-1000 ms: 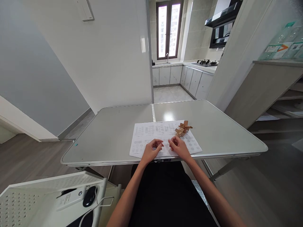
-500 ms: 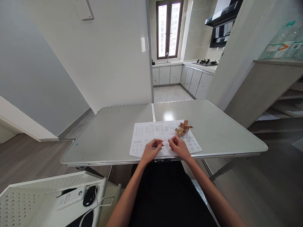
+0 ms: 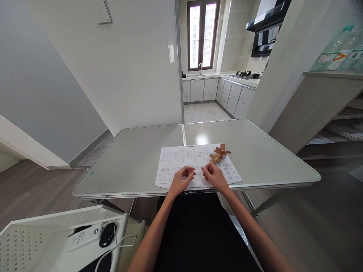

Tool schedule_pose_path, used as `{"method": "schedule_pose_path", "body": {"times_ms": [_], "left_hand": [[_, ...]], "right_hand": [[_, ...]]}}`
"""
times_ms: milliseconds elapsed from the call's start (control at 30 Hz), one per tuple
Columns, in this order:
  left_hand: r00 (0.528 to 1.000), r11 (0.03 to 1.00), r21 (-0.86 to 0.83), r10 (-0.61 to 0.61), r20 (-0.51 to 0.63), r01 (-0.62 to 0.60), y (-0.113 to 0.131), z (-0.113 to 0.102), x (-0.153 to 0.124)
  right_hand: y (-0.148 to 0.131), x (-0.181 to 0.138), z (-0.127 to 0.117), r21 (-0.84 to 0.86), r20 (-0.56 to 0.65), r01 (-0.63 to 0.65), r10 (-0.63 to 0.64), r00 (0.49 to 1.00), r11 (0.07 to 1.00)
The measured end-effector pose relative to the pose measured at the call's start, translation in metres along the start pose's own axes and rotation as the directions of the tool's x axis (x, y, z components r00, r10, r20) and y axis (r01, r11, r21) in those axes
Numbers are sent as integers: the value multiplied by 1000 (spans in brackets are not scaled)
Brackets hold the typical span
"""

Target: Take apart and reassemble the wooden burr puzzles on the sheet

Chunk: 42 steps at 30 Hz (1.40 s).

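Observation:
My left hand [image 3: 181, 178] rests on a printed paper sheet [image 3: 167, 156], its fingers loosely bent and a gap showing between thumb and forefinger. Nothing is visible in it. Across a small gap, my right hand [image 3: 214, 176] lies on the same sheet with loosely curled fingers, and no object shows in it either. Just beyond the right hand, at the sheet's upper right, interlocking wooden puzzle pieces [image 3: 217, 155] sit in a small cluster, light and darker brown. Neither hand touches them. Small line diagrams cover the sheet.
The sheet lies on a grey folding table [image 3: 136, 158] with a metal rim and a centre seam. At lower left stands a white perforated basket [image 3: 34, 241] holding a black mouse [image 3: 107, 234], a white box and a cable. Plastic bottles [image 3: 340, 51] stand on a shelf at right.

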<state>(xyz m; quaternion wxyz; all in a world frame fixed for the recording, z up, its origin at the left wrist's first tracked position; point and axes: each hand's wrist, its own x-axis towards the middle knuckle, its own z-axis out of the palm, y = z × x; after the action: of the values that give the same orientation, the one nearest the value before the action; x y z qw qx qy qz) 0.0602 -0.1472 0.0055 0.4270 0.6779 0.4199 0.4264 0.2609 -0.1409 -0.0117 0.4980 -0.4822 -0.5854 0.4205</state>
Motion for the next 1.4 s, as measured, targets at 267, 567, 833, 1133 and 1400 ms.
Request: {"method": "schedule_pose_path", "body": {"times_ms": [267,567,833,1133,1400], "left_hand": [[1000,1000,-9,-9,2,9,1,0,0],[1000,1000,3,-8,0,8,1,0,-1],[1000,1000,4,2,0,-2,0,0,0],[1000,1000,2,-7,4,7,1,0,0],[1000,1000,-2,2,2,-2,3,0,-1]], "right_hand": [[-1,-1,1,3,-10,15,-15,1000,1000],[0,-1,0,-1,-10,15,-15,1000,1000],[0,-1,1,-4,-5,5,-5,1000,1000],[2,-1,0,-1,0,10,-10,1000,1000],[1,-1,0,-3,-1,-5,5,1000,1000]]}}
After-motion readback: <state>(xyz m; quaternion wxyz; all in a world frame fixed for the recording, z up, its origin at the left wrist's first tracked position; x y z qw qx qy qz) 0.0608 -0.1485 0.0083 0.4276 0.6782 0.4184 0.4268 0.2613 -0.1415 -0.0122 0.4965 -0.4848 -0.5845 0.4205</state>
